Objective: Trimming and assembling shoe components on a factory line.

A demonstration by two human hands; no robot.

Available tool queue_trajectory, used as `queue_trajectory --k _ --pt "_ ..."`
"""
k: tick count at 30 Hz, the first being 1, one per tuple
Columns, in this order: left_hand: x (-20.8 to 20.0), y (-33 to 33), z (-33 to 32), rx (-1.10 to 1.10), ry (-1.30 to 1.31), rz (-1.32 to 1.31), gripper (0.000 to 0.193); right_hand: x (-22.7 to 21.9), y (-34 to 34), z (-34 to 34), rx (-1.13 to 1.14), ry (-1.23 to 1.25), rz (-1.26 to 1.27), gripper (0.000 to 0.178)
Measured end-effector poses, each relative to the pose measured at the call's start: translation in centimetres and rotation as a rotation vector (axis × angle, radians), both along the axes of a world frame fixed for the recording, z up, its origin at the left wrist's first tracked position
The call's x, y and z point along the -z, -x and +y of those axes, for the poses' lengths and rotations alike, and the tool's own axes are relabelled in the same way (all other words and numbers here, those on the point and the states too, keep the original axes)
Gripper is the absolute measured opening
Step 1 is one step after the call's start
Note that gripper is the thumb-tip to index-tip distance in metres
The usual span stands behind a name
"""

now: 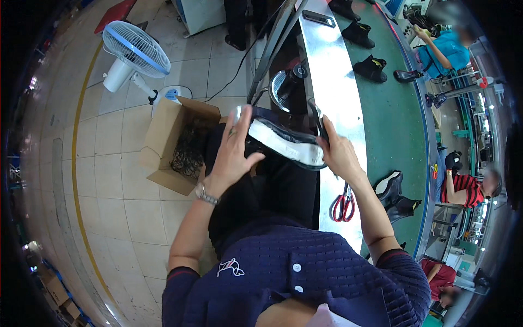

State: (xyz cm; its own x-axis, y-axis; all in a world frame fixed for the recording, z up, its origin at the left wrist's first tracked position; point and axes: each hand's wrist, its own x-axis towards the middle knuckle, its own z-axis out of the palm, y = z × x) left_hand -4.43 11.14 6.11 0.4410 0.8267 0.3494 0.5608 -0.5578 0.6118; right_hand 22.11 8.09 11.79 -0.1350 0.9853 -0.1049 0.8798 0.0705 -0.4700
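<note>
A black ankle boot [287, 145] lies on its side above my lap, its white sole facing up. My right hand [340, 151] is closed round one end of it, at the edge of the metal bench. Beside its other end is my left hand [233, 155], fingers stretched upward and thumb apart. A small pale patch shows by those fingertips, too blurred to name. Red-handled scissors [344, 207] rest on the metal bench [338, 92] below my right hand.
A cardboard box [163, 139] of dark tangled strands stands left of my legs, near a white fan [136, 52]. Several black boots, one being a boot [371, 68], sit on the green belt [400, 122]. A phone [318, 18] lies on the bench. Other people work beyond.
</note>
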Motion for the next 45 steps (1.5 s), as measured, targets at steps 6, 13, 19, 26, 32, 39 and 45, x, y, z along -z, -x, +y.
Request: queue_trajectory --k 6,13,19,26,32,39,45 --pt "2.7 0.8 -6.6 -0.328 0.444 -0.216 0.062 -2.0 3.7 -4.3 0.025 0.59 0.442 0.055" --pt "2.5 2.9 -6.2 -0.417 0.232 -0.107 0.026 -3.7 7.7 0.0 -0.434 0.509 0.071 0.055" --pt "2.7 3.5 -7.3 -0.289 0.313 -0.248 0.023 -5.5 11.0 3.0 -0.767 0.574 -0.242 0.059" --pt "2.9 3.5 -7.1 -0.138 1.19 -0.77 0.04 -3.5 9.0 1.1 -0.683 0.449 -0.248 0.057" --pt "5.5 0.7 -4.1 0.168 1.556 -1.608 0.065 -2.9 7.7 -0.1 -0.635 0.341 -0.172 0.058" --pt "3.8 0.5 -4.3 -0.011 1.297 -1.26 0.071 -8.1 9.7 5.0 -0.757 0.134 -0.11 0.052" --pt "3.8 0.6 -3.5 0.022 1.249 -1.225 0.075 -2.5 8.5 8.4 -0.793 0.067 -0.464 0.059"
